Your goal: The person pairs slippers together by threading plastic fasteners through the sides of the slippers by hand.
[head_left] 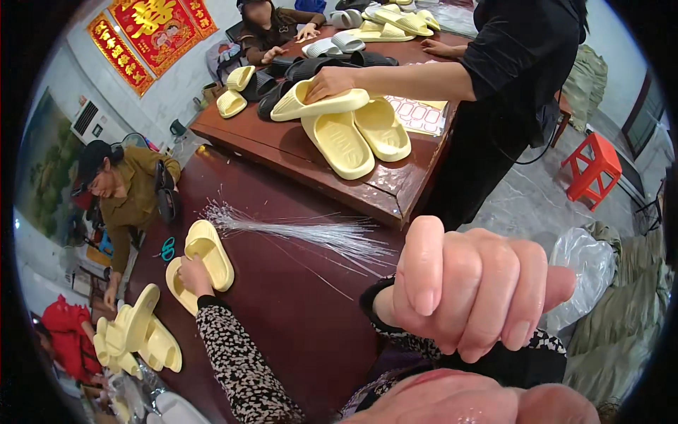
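Note:
My left hand (195, 275), in a black-and-white patterned sleeve, grips a pale yellow slipper (178, 291) on the dark red table. The fellow slipper (223, 263) of the pair lies close against it on the far side; my fingertips are partly hidden. Large and close to the camera, my right hand (473, 290) is raised with its fingers curled into a fist and the thumb out to the side. Nothing shows between those fingers. Beyond my hands a bundle of thin clear plastic strands (304, 232) is spread over the table.
Teal scissors (167, 249) lie left of the pair. More yellow slippers (145, 332) are stacked at the near left, by a seated co-worker (116, 184). On the raised wooden table (296, 166), a standing person's hand (330, 85) touches another slipper (296, 106). A red stool (593, 169) stands right.

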A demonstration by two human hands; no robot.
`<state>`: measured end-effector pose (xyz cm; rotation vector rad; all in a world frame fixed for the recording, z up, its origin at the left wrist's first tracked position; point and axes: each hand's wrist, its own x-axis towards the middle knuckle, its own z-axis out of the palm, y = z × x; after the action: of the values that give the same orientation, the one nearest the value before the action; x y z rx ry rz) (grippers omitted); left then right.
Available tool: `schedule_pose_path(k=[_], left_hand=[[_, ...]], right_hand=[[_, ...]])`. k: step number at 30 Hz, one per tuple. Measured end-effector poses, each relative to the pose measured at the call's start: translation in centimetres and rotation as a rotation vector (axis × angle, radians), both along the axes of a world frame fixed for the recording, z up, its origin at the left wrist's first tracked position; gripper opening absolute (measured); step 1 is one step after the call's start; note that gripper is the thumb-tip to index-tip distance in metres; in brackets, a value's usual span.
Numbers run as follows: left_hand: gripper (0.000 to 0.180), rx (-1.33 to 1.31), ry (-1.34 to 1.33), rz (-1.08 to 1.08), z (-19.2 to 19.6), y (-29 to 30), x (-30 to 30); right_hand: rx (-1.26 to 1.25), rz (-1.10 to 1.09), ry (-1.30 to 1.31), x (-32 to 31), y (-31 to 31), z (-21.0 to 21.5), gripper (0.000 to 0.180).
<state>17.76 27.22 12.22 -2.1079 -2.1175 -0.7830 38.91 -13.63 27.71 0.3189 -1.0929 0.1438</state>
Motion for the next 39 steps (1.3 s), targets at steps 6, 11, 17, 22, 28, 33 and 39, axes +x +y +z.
schedule_pose_path(k=[6, 11, 17, 22, 28, 33, 39], left_hand=[[0.032, 0.110, 0.009, -0.075, -0.9, 0.6, -2.5], [0.030, 0.158, -0.175, -0.128, -0.8, -0.1, -4.8], [0.028, 0.151, -0.094, -0.258, -1.1, -6.1, -2.0], [0.027, 0.066, -0.441, -0.332, -6.1, -4.3, -8.0], [0.019, -0.043, -0.621, -0.622, -4.6, -12.2, -3.3], [0.020, -0.215, -0.641, -0.476, -2.9, -17.4, -0.3], [0.027, -0.105, -0.679, -0.624, -1.8, -21.3, -1.0]], right_hand=[[-0.046, -0.019, -0.083, -0.8, 0.7, -0.1, 0.045], [-0.018, -0.003, -0.067, -1.1, 1.4, 0.0, 0.047], [0.001, -0.008, -0.055, 1.8, -0.2, 0.3, 0.050], [0.010, 0.042, 0.032, 2.0, 0.3, 1.0, 0.051], [-0.198, 0.119, 0.149, 2.6, 0.0, 1.2, 0.045], [-0.244, 0.127, 0.149, 2.4, 1.3, 1.0, 0.042], [-0.264, 0.106, 0.078, 1.5, 2.7, 0.6, 0.038]])
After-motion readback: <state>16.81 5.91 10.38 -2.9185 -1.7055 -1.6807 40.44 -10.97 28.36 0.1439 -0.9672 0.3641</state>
